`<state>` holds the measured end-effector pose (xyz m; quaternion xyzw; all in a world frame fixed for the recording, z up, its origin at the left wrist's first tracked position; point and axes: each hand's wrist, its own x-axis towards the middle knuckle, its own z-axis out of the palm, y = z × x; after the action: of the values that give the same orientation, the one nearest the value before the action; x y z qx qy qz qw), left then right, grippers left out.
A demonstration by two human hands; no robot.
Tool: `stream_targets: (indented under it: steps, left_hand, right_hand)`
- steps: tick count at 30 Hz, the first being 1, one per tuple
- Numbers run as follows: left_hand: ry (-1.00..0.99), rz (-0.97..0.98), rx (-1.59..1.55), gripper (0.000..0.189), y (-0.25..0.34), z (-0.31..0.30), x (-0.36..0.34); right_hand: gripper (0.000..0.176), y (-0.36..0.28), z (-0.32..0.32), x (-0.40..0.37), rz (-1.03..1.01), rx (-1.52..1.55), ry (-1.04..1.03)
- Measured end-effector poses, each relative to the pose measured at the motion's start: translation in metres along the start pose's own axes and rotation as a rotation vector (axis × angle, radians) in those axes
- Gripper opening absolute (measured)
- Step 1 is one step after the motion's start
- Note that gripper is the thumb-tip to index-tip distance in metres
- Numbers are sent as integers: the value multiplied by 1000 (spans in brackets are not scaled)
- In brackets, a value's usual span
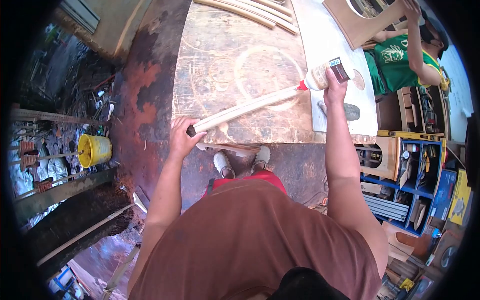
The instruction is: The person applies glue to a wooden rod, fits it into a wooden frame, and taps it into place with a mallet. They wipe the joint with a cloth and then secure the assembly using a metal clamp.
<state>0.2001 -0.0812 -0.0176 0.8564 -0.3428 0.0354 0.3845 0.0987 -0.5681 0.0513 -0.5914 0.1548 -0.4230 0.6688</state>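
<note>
Our left hand (181, 139) clasped the wooden strip (245, 107) steady on the worktop (215, 60); our right hand (334, 89) gripped the glue bottle (322, 76), nozzle tipped onto the strip.

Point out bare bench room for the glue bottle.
Bare bench wood lies between the curved strips at the far edge and the long strip in the left hand. The white board is bare beyond the glue bottle in the right hand; crowded around the dark object.
</note>
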Motion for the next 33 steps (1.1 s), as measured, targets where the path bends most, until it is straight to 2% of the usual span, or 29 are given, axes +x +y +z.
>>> stream_targets:
  steps: [12,15,27,33]
  left_hand:
    - [-6,5,-22,43,-1,-3,0]
    - [-20,-15,-42,42,-3,-1,-1]
    - [18,22,-12,42,-9,2,-3]
    - [9,19,-13,42,-9,1,-3]
  right_hand:
    - [48,15,33,-34,73,59,-50]
    - [40,20,47,-48,39,17,-38]
    - [52,32,104,-100,256,226,-41]
    - [47,30,102,-101,238,236,-5]
